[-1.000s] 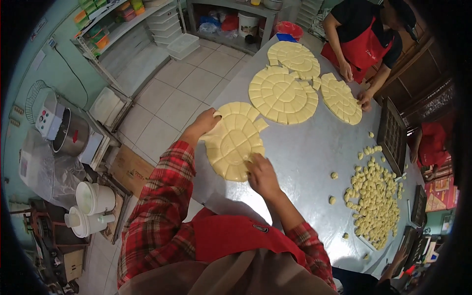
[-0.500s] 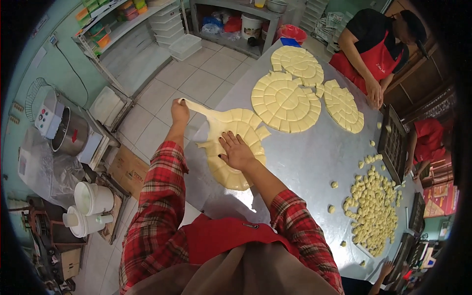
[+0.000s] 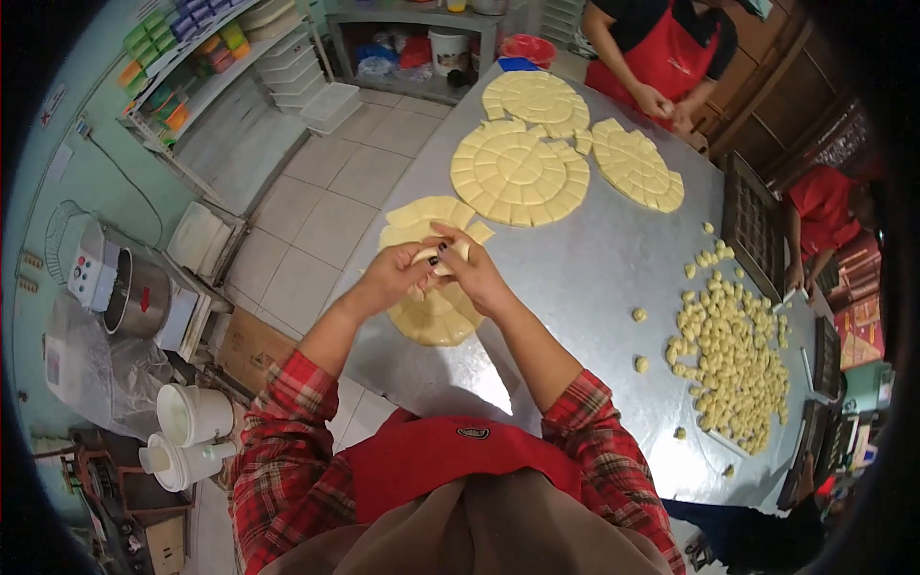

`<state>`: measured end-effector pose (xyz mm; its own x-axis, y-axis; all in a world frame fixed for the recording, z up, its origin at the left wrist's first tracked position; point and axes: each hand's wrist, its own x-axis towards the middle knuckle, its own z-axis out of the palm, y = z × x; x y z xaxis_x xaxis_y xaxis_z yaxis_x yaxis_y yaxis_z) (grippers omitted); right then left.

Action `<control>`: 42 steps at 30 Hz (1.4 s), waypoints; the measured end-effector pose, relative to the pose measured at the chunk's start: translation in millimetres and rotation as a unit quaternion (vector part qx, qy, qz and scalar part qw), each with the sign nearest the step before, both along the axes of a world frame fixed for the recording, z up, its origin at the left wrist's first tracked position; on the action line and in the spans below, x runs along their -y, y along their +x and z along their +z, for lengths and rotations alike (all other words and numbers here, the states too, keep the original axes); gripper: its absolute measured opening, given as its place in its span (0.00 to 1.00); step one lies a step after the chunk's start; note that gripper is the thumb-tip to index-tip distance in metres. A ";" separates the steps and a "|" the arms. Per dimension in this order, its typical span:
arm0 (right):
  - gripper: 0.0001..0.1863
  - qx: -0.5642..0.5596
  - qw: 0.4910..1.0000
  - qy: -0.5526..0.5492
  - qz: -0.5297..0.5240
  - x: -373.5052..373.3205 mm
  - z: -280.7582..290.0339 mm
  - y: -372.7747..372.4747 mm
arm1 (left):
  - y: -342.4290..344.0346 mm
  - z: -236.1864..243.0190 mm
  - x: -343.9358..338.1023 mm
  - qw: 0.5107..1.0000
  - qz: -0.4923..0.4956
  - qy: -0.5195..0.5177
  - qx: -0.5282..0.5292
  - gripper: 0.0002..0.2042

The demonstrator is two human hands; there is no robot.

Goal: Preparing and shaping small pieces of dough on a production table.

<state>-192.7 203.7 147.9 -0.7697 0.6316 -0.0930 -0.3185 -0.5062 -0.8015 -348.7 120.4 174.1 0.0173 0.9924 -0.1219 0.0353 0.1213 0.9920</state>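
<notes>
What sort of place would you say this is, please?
It looks like a small bakery or similar dough workshop: flat dough rounds scored into segments and a heap of small dough pieces lie on a metal-topped table, and what appears to be a large mixer stands at left.

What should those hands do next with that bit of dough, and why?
Maybe gently round off the dough piece: the left hand and right hand both have fingers on it, above the dough sheet, and many small dough lumps lie on the table.
</notes>
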 end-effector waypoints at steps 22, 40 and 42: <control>0.19 0.549 0.637 0.494 -0.219 188.0 -40.3 431.7 | 263.0 -120.8 67.9 0.860 -0.128 0.316 -0.379 0.12; 0.32 0.601 0.558 0.560 -0.118 185.9 -101.2 383.1 | 317.6 -138.8 36.1 0.812 -0.225 0.308 -0.442 0.20; 0.30 0.614 0.528 0.560 -0.172 137.3 -106.9 370.7 | 333.9 -147.1 -0.1 0.788 -0.200 0.349 -0.466 0.19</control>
<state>178.0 66.4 41.0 -0.3849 0.9027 0.1923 0.8717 0.4240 -0.2456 -14.8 120.5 27.0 0.5721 0.7607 0.3065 0.6842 -0.6488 0.3332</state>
